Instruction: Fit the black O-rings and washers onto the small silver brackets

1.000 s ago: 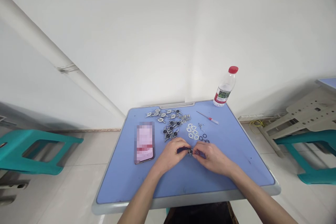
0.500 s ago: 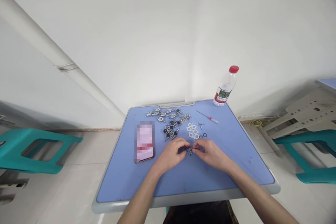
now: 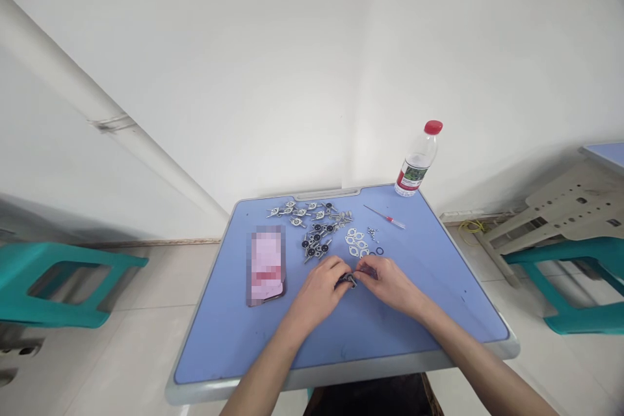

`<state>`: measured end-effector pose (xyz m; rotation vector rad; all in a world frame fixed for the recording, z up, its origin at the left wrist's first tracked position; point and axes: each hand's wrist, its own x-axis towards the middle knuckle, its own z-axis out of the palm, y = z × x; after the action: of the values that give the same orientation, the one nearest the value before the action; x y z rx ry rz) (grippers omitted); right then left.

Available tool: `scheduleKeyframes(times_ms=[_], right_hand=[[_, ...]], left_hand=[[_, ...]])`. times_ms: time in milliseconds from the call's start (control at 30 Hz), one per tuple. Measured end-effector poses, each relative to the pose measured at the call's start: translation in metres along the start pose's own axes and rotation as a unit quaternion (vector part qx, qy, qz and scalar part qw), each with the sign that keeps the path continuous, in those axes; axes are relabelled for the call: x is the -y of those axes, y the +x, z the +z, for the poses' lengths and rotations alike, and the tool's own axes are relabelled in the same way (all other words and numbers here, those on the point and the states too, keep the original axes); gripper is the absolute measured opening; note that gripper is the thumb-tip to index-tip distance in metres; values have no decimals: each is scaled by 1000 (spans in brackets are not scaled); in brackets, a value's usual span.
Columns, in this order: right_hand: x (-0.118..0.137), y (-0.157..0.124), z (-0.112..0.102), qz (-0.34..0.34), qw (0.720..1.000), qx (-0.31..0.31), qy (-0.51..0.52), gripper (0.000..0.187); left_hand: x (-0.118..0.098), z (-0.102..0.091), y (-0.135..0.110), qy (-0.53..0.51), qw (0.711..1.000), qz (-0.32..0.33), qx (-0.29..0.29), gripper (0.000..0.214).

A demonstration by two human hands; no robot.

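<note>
My left hand (image 3: 319, 292) and my right hand (image 3: 385, 283) meet over the blue tabletop, their fingertips pinching a small dark metal part (image 3: 348, 280) between them. The fingers hide most of it, so its exact shape cannot be made out. Just beyond my left hand lies a scattered heap of small metal flanged pieces, some with black rubber rings (image 3: 316, 237). Nearest my right fingers are white flat gaskets (image 3: 357, 242) and several dark O-rings (image 3: 377, 251).
The blue table (image 3: 219, 338) has a grey rim. On it are tiny screws (image 3: 372, 233), a red-handled screwdriver (image 3: 389, 220), a blurred phone (image 3: 266, 265) and a red-capped plastic bottle (image 3: 417, 159). Teal stools (image 3: 58, 286) stand on the floor at both sides.
My fingertips have drawn closer around the small part, covering more of it. The whole scene has shifted slightly in view; the objects on the table stay where they were.
</note>
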<state>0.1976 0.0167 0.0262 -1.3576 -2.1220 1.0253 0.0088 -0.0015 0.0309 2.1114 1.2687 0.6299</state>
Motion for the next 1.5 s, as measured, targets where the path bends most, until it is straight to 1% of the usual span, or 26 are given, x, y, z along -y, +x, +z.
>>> scheduleKeyframes(times_ms=[100, 233, 400, 600, 867, 967, 1167, 1233, 1267, 1367, 1500], right_hand=[[-4, -2, -1, -5, 1000, 2, -5, 9], [-8, -5, 2, -7, 998, 5, -57, 10], [-13, -4, 9, -17, 995, -1, -99, 10], [-15, -5, 12, -22, 993, -7, -114, 12], [-13, -8, 14, -15, 993, 0, -118, 11], [-13, -8, 12, -17, 993, 5, -120, 11], [-6, -16, 1, -65, 993, 35, -87, 14], [-4, -17, 0, -85, 991, 35, -94, 8], [-4, -17, 1, -95, 990, 32, -101, 3], [-4, -17, 8, -127, 983, 15, -131, 12], [-5, -16, 18, -169, 973, -11, -156, 14]], left_hand=[[1, 1, -1, 26, 1000, -9, 0, 12], [-1, 0, -1, 63, 998, -27, 3, 17], [-3, -1, -2, 83, 996, -20, 11, 30], [-5, 0, -1, 93, 995, -18, 18, 15], [-6, 1, 1, 108, 993, -40, 23, 7], [-6, 0, 2, 105, 993, -48, 28, 7], [-7, -1, 2, 83, 994, -60, 45, 9], [-6, 0, 2, 74, 994, -61, 46, 10], [-5, 1, 2, 69, 995, -60, 44, 11], [-2, 2, 1, 54, 996, -57, 37, 13], [-1, 4, 1, 52, 997, -54, 36, 16]])
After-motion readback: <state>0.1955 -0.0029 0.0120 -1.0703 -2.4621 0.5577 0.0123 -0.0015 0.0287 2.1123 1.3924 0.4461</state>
